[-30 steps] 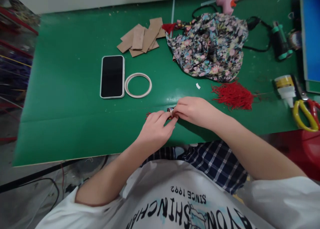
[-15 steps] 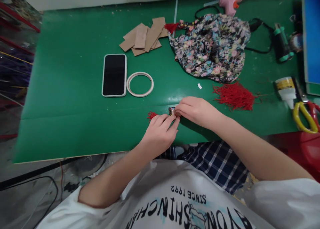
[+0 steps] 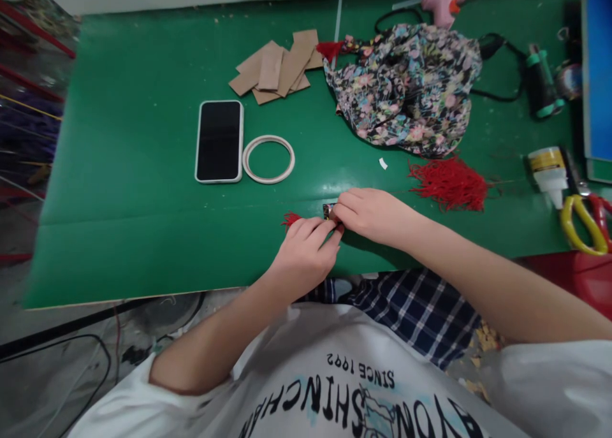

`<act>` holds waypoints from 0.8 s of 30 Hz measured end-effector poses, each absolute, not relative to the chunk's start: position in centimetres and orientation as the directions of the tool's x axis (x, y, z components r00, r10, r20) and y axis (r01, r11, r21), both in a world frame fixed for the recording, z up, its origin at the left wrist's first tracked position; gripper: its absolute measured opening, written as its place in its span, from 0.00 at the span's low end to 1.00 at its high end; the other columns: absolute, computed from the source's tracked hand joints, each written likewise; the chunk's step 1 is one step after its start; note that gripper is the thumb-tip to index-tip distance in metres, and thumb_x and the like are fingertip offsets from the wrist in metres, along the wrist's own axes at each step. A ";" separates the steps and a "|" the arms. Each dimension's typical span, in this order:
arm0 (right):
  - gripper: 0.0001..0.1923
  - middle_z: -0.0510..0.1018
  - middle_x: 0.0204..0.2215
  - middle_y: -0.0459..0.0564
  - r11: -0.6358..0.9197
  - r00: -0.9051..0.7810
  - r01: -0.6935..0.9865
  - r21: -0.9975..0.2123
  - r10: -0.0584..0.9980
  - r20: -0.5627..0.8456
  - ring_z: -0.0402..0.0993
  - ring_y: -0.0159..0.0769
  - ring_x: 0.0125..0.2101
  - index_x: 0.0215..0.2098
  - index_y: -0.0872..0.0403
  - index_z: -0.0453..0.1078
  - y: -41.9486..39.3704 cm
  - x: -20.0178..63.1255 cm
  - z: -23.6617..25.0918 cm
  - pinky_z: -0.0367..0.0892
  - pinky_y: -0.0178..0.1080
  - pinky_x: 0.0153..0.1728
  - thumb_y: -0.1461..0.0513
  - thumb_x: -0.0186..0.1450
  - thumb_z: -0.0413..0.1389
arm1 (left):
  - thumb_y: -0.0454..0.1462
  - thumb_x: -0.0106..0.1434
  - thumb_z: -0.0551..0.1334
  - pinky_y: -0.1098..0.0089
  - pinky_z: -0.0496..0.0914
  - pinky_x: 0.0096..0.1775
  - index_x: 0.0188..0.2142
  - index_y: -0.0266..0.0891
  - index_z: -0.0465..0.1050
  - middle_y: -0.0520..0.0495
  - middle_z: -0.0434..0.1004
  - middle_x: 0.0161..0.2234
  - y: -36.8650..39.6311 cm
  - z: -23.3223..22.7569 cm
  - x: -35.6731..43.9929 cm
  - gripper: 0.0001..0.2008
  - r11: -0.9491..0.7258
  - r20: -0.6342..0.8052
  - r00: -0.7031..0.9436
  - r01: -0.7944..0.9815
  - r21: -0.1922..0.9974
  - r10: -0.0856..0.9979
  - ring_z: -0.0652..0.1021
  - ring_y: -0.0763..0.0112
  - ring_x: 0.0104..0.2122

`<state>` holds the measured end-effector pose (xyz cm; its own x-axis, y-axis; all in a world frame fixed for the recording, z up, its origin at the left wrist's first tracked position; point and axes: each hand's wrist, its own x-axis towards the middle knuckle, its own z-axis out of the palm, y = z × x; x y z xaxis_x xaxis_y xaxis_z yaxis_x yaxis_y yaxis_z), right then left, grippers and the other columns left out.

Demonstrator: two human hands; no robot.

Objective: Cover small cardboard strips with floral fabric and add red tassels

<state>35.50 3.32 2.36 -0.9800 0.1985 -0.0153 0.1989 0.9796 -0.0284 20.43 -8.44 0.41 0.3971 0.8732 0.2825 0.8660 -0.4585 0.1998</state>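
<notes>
My left hand (image 3: 308,250) rests at the table's front edge, its fingers closed over a small piece whose red tassel threads (image 3: 291,220) stick out on the left. Against its fingertips, my right hand (image 3: 366,213) pinches the same small piece. A patterned dark fabric end (image 3: 327,210) shows just above the meeting fingers. Most of the piece is hidden under both hands. To the right of my right hand lies a loose bundle of red threads (image 3: 449,183). Behind it is a heap of black floral fabric (image 3: 406,94) with a red tassel (image 3: 329,50) at its left end.
A phone (image 3: 219,142) and a roll of thin tape (image 3: 290,168) lie left of centre on the green table (image 3: 119,170). Cardboard strips (image 3: 270,68), a pink glue gun (image 3: 442,6), a glue bottle (image 3: 549,170) and yellow-and-red-handled scissors (image 3: 584,226) lie around. A white scrap (image 3: 383,163) sits near the fabric.
My right fingers have pressed down over the small piece, covering the pale strip that showed between the hands. My left hand has barely moved. The view has shifted slightly.
</notes>
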 end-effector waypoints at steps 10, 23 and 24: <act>0.13 0.68 0.32 0.54 0.980 -0.981 0.191 -0.045 0.190 -0.024 0.63 0.35 0.32 0.37 0.61 0.66 3.8 35.5 2.1 0.58 0.37 0.31 0.66 0.67 0.40 | 0.34 0.62 0.55 0.58 0.66 0.44 0.49 0.33 0.68 0.39 0.73 0.46 -8.5 0.4 20.3 0.16 -0.461 0.282 0.400 0.865 0.197 0.872 0.70 0.59 0.43; 0.13 0.70 0.30 0.52 0.986 -0.987 0.157 -0.053 0.154 -0.051 0.63 0.35 0.31 0.37 0.60 0.67 3.9 35.7 2.7 0.57 0.36 0.29 0.66 0.67 0.41 | 0.34 0.62 0.55 0.59 0.66 0.44 0.48 0.32 0.68 0.40 0.73 0.45 -8.4 0.3 20.4 0.16 -0.459 0.289 0.396 0.867 0.196 0.872 0.70 0.60 0.43; 0.12 0.69 0.29 0.51 0.988 -0.987 0.150 -0.028 0.148 -0.055 0.63 0.35 0.30 0.37 0.60 0.66 3.8 35.6 2.7 0.56 0.36 0.29 0.66 0.67 0.41 | 0.34 0.62 0.55 0.59 0.66 0.44 0.49 0.32 0.68 0.40 0.73 0.45 -8.4 0.3 20.4 0.16 -0.458 0.288 0.396 0.867 0.194 0.872 0.70 0.60 0.43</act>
<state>35.63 3.84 2.68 -0.9875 0.1480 -0.0546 0.1497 0.9883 -0.0276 20.40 -8.44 0.34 0.3961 0.8720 0.2878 0.8674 -0.4581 0.1942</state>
